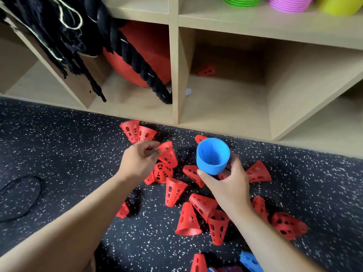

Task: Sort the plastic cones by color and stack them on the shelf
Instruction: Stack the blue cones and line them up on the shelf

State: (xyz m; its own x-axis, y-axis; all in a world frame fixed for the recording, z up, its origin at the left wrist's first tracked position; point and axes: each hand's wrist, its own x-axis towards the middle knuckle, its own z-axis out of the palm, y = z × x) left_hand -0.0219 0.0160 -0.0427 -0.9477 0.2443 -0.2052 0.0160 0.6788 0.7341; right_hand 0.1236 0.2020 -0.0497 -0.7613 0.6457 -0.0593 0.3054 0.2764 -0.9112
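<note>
Up on the shelf [174, 75], the green stack [242, 1], purple stack [288, 3] and yellow stack [339, 5] share the top cubby, and a lone red cone [206, 70] lies deep in the cubby below. The right hand [225, 185] grips the blue cone stack [213, 156], while the left hand [139, 160] pinches a floor cone [168, 154] among the scattered red cones [174, 191].

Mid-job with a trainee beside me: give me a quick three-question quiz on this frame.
1. True or false: the right hand holds a blue cone stack.
2. The left hand pinches a loose cone of which colour? A green, B red, C blue.
3. Fill in: on the upper shelf stand a green stack, a purple stack and a third stack, which is ____.

Key: 1 true; 2 B; 3 yellow.
</note>
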